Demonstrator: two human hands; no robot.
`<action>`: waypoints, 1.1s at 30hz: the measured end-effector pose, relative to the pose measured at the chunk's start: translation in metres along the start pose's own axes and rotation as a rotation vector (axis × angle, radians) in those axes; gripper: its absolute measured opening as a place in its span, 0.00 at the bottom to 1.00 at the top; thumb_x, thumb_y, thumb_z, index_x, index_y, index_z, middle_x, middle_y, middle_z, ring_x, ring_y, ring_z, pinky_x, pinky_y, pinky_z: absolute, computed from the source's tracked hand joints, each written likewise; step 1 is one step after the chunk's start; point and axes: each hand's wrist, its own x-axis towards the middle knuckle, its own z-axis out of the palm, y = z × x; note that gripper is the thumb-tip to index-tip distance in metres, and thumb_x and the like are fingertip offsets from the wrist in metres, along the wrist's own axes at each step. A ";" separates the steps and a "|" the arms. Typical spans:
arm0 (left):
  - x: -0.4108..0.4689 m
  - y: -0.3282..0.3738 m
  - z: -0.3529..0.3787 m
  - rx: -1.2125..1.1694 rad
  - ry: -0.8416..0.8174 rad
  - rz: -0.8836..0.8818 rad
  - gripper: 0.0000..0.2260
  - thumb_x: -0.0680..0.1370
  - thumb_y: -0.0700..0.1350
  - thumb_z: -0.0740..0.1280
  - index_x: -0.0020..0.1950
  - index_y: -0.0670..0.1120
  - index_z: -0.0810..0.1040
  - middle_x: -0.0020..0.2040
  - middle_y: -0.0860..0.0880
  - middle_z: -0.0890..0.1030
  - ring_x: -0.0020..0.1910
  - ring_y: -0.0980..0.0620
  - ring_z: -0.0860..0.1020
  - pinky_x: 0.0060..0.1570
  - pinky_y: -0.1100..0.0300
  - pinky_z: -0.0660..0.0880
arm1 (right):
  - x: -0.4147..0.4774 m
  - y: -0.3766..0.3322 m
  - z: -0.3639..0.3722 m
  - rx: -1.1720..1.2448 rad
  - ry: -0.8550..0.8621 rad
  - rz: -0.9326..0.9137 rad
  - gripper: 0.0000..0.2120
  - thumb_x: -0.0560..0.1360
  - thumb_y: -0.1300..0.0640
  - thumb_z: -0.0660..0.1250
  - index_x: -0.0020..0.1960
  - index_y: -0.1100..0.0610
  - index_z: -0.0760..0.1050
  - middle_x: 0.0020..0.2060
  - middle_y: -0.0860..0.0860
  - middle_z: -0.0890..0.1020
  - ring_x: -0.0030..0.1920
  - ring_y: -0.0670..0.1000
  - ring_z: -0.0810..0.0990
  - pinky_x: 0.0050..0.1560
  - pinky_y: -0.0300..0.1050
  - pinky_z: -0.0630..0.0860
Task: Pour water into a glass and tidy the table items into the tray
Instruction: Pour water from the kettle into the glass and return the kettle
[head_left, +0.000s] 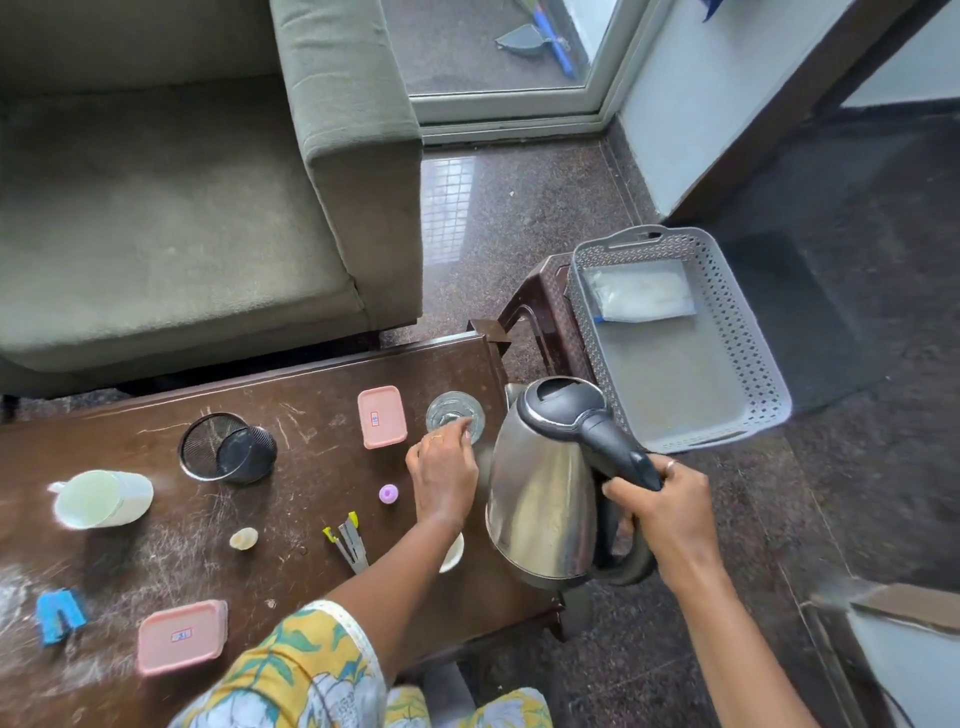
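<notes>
A clear glass (453, 414) stands upright near the far right edge of the dark wooden table (291, 400). My left hand (444, 475) reaches to it, fingertips touching its near rim. My right hand (670, 512) grips the black handle of a steel electric kettle (545, 499), held upright just off the table's right edge, lid closed. A grey perforated tray (748, 332) sits on a brown stool to the right, with a clear plastic bag (641, 291) inside.
On the table lie two pink lidded boxes (382, 417) (182, 635), a tipped black mesh holder (226, 447), a white jug (101, 498), a purple cap (388, 493), a peeler (349, 538), a blue sponge (60, 616) and a white bowl (453, 556). A green sofa (197, 182) stands behind.
</notes>
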 end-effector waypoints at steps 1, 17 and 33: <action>0.000 0.006 0.000 -0.004 0.006 0.019 0.13 0.79 0.43 0.58 0.61 0.50 0.76 0.58 0.48 0.81 0.58 0.48 0.75 0.61 0.52 0.64 | -0.002 -0.001 -0.007 0.079 0.023 0.003 0.04 0.57 0.61 0.71 0.29 0.55 0.76 0.19 0.50 0.73 0.20 0.50 0.71 0.26 0.43 0.68; 0.016 0.113 0.028 0.000 -0.116 0.269 0.13 0.80 0.47 0.58 0.63 0.53 0.73 0.59 0.52 0.79 0.62 0.52 0.72 0.64 0.51 0.59 | 0.039 -0.023 -0.108 0.684 0.594 -0.192 0.10 0.62 0.65 0.72 0.33 0.57 0.71 0.17 0.46 0.75 0.16 0.43 0.68 0.19 0.34 0.64; 0.032 0.132 0.084 0.384 -0.398 0.576 0.26 0.77 0.42 0.56 0.73 0.57 0.56 0.74 0.57 0.62 0.72 0.51 0.56 0.65 0.36 0.47 | 0.153 0.028 -0.065 0.339 0.809 -0.029 0.08 0.60 0.49 0.72 0.32 0.52 0.75 0.31 0.60 0.82 0.31 0.57 0.79 0.34 0.56 0.77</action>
